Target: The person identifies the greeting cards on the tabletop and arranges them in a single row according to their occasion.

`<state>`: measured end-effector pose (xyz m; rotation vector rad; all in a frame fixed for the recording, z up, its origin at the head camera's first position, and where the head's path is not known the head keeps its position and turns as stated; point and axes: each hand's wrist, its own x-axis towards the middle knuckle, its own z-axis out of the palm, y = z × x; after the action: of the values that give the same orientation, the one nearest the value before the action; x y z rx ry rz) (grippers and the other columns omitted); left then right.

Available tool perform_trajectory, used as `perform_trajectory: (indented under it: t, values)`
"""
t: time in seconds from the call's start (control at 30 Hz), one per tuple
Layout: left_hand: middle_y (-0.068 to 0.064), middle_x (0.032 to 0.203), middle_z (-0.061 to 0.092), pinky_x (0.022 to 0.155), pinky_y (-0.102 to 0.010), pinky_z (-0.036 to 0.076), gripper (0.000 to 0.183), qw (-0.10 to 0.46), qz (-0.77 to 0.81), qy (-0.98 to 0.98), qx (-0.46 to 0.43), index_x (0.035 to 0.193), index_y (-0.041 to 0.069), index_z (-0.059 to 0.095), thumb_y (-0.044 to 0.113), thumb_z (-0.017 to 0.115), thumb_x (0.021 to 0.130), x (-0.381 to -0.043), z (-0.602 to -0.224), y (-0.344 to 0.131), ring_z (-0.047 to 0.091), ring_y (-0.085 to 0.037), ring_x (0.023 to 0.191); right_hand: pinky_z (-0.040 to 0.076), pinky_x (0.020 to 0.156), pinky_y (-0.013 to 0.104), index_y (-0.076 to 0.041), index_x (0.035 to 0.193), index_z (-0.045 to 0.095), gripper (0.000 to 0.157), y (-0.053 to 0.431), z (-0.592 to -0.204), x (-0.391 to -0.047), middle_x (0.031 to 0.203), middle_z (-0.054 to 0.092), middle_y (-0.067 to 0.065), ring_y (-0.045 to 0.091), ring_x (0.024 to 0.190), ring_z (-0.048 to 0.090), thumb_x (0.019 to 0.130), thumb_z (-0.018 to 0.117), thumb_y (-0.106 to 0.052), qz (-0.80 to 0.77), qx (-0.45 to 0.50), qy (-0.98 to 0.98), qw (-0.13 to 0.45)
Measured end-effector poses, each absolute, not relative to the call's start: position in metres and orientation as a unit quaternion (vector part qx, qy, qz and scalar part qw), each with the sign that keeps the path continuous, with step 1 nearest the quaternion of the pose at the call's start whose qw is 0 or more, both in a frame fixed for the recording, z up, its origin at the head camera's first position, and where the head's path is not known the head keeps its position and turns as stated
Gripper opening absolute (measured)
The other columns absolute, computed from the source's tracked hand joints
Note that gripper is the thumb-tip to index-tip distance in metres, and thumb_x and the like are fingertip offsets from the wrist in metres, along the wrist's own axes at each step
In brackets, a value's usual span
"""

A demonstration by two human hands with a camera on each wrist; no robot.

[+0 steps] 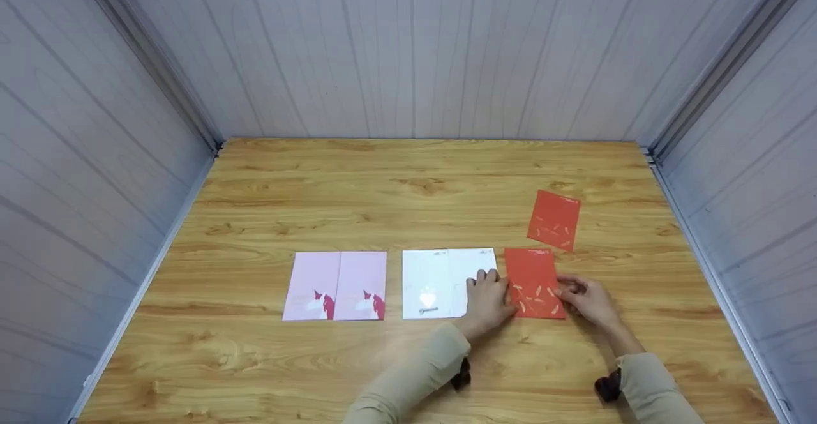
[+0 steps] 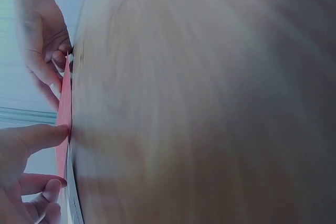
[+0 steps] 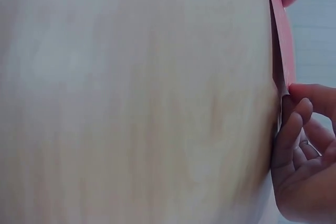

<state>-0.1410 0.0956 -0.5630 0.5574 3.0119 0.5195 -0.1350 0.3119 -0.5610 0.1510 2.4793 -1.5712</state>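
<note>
A red envelope [image 1: 533, 277] with pale gold leaf-like marks lies in the front row on the table, between the two hands. My left hand [image 1: 488, 299] reaches over the right one of two white envelopes [image 1: 424, 277] and touches the red envelope's left edge with thumb and fingertips. At its right edge my right hand [image 1: 590, 299] pinches it between thumb and index finger. In the right wrist view that edge of the red envelope [image 3: 286, 51] is slightly raised off the wood. A second red envelope [image 1: 555, 219] lies tilted behind the first.
Two pink envelopes [image 1: 313, 283] with white and magenta figures lie side by side on the left. The wooden table [image 1: 357, 200] is enclosed by pale panel walls [image 1: 408, 53] at the back and both sides. Dark wrist devices [image 1: 608, 386] show at the cuffs.
</note>
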Motion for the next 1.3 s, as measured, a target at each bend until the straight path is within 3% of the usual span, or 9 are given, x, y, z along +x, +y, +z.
perform_trajectory:
  t: [0.43, 0.7, 1.0, 1.3]
  values:
    - [0.004, 0.089, 0.044, 0.066, -0.030, 0.026, 0.042, 0.017, 0.171, 0.968, 0.184, 0.102, 0.017, 0.062, 0.045, 0.067, 0.071, -0.140, -0.564, 0.099, 0.036, -0.014, 0.081, 0.041, 0.048, 0.025, 0.009, 0.118, 0.049, 0.042, 0.315, -0.560, -0.134, 0.075, 0.054, 0.008, 0.014, 0.056, 0.050, 0.083, 0.061, -0.011, -0.516, 0.057, 0.849, 0.104]
    - [0.003, 0.095, 0.046, 0.069, -0.031, 0.028, 0.054, 0.017, 0.192, 0.967, 0.166, 0.115, 0.017, 0.054, 0.043, 0.069, 0.070, -0.143, -0.561, 0.098, 0.038, -0.015, 0.086, 0.042, 0.049, 0.026, 0.009, 0.118, 0.049, 0.038, 0.319, -0.555, -0.135, 0.078, 0.055, 0.007, 0.013, 0.056, 0.050, 0.085, 0.056, -0.010, -0.521, 0.079, 0.844, 0.101]
    - [0.002, 0.095, 0.051, 0.065, -0.026, 0.031, 0.044, -0.008, 0.270, 0.954, 0.133, 0.113, 0.014, 0.059, 0.040, 0.064, 0.077, -0.171, -0.546, 0.100, 0.042, -0.014, 0.086, 0.044, 0.055, 0.026, 0.011, 0.120, 0.044, 0.038, 0.338, -0.536, -0.156, 0.083, 0.056, 0.007, 0.012, 0.065, 0.053, 0.089, 0.048, -0.011, -0.559, 0.111, 0.819, 0.064]
    - [0.002, 0.097, 0.053, 0.077, -0.029, 0.033, 0.042, 0.025, 0.323, 0.943, 0.075, 0.111, 0.013, 0.061, 0.038, 0.064, 0.078, -0.200, -0.533, 0.106, 0.043, -0.015, 0.091, 0.046, 0.057, 0.025, 0.005, 0.129, 0.035, 0.046, 0.350, -0.530, -0.182, 0.080, 0.057, 0.005, 0.012, 0.065, 0.054, 0.088, 0.049, -0.011, -0.688, 0.211, 0.689, 0.086]
